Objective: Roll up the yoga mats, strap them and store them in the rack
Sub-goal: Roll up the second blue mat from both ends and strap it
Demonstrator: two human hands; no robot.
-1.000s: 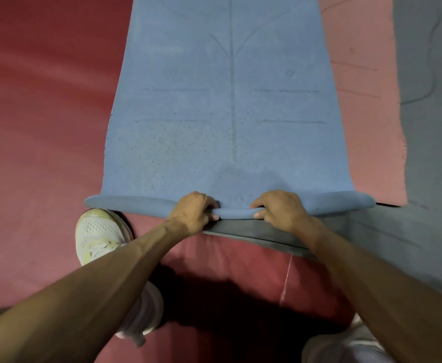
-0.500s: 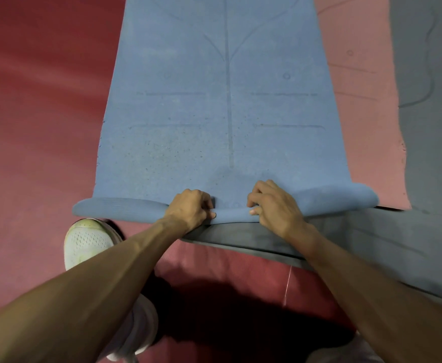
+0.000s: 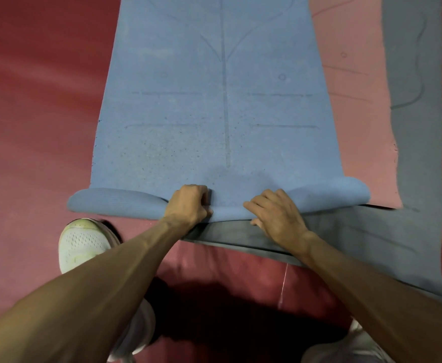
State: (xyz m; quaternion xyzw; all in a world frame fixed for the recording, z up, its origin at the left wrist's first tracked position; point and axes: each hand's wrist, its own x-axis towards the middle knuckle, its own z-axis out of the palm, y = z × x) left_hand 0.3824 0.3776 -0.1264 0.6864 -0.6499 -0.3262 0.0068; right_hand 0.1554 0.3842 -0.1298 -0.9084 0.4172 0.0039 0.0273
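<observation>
The blue yoga mat lies on the floor, long axis running to 12 o'clock from both hands, its near end a thin roll lying 9-to-3. Left hand fingers curl tight round the roll; right hand cups it, thumb tucked beneath. Equally near, they should push it toward 12

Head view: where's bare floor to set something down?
Free: red floor left of the blue mat. Crowded: pink mat and grey mat on its right; left hand, right hand and white shoe at the roll.
</observation>
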